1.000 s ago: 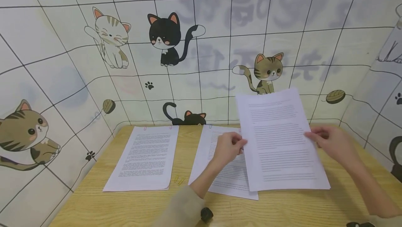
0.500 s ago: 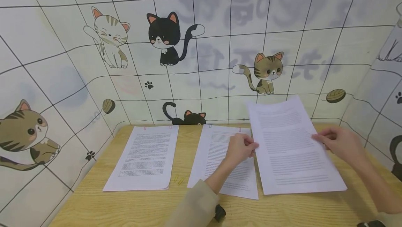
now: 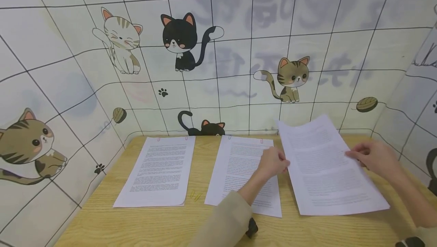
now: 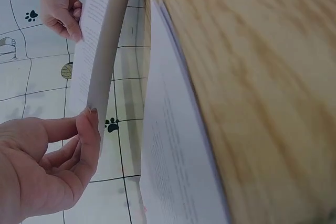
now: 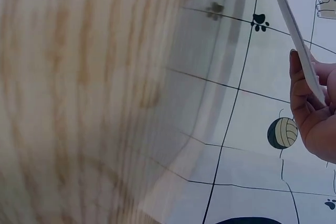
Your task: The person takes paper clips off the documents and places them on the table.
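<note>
Both hands hold a printed stack of paper over the right part of the table, its far end raised and slightly bowed. My left hand pinches the stack's left edge between thumb and fingers, as the left wrist view also shows. The right hand grips the opposite edge; in the right wrist view the stack's thin edge sits between the thumb and fingers. Beneath the left forearm lies a second printed stack with a red paper clip and a dark one along its top edge.
A third printed stack with red paper clips at its top lies on the left of the wooden table. Two yellow paper clips lie between it and the middle stack. A cat-patterned wall covering stands behind the table.
The held stack has moved right and lower, away from the middle stack, which now shows more fully. Both hands have travelled right with it, keeping their hold.
</note>
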The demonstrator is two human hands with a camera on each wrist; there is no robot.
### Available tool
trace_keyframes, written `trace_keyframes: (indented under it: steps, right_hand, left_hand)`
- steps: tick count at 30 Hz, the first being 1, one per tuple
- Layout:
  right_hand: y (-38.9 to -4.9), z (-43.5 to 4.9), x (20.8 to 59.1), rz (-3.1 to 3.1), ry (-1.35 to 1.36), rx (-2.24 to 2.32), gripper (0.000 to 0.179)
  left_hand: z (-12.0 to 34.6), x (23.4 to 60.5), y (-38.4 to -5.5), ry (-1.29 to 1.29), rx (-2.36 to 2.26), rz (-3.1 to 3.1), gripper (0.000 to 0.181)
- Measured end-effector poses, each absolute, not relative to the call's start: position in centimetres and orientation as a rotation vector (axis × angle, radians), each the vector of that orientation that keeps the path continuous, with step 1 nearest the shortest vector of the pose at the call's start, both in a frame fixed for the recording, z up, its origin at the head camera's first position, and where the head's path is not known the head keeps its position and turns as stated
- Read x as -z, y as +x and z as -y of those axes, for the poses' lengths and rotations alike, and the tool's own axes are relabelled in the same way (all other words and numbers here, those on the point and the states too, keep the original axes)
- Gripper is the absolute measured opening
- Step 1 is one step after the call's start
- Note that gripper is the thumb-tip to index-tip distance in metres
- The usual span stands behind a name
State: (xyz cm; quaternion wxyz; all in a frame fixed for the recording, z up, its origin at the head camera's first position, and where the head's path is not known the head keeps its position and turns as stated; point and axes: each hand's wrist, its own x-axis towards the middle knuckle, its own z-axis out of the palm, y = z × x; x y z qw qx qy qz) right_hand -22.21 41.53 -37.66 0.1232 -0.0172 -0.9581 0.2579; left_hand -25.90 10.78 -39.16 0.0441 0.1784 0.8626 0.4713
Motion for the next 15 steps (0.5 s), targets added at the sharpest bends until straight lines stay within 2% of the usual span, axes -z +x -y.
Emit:
trace_keyframes:
  steps: [6,15]
  right_hand:
    - [-22.3,-42.5,38.3,2.844,-0.074,-0.75,0.03]
    - [-22.8,-44.1,39.6,2.91,-0.137,-0.758,0.034]
  left_hand:
    - [-11.7,39.5,-25.8,0.502,-1.29,-2.679,0.02]
    - [-12.7,39.5,-25.6,0.473,-1.212,-2.645,0.02]
